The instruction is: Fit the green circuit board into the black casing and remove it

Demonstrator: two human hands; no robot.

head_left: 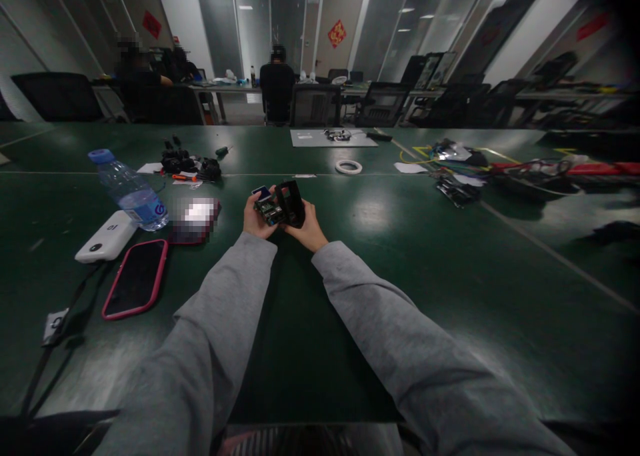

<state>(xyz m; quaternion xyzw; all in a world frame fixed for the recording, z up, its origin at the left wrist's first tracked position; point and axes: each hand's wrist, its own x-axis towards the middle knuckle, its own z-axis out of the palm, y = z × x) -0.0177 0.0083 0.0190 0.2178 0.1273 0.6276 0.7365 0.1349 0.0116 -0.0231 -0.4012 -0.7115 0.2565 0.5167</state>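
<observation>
Held up over the green table are two parts, close together in front of me. In my left hand is a small green circuit board with metal ports along its edge and a dark blue piece at its top. My right hand grips a black plastic case part, tilted upright beside the board. The two parts meet or overlap at the middle; whether they are joined I cannot tell. My fingertips are partly hidden behind them.
Left of my arms are a red-rimmed phone, a second phone-like device, a white power bank and a water bottle. Farther off are black parts, a white tape roll and tangled cables. People sit at the back.
</observation>
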